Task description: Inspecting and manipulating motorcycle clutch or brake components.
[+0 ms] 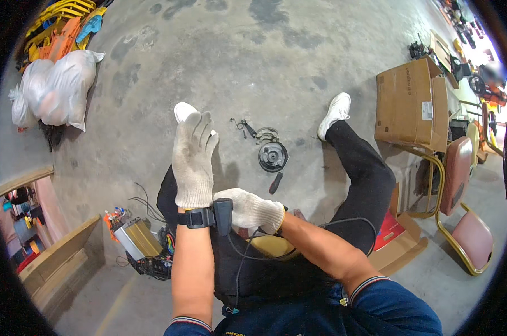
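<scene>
My left hand (193,159), in a cream knit glove, is raised with its fingers stretched out and holds nothing. Around its wrist runs a black strap (198,218) carrying a black box-shaped device (223,216). My right hand (252,210), gloved alike, is closed at the device's side, its fingertips partly hidden behind it. A black cable (243,252) hangs near the device. On the floor between my feet lie a round black part (273,157), a curved metal piece (267,134), a small black lever-like part (245,127) and a screwdriver (275,183) with a dark red-and-black handle.
Silver-and-gold metal box (137,238) with tangled wires stands left of my leg. White plastic bags (68,92) sit at far left, beside orange and yellow parts (63,39). A cardboard box (405,103) and chairs with pink pads (473,238) are on the right.
</scene>
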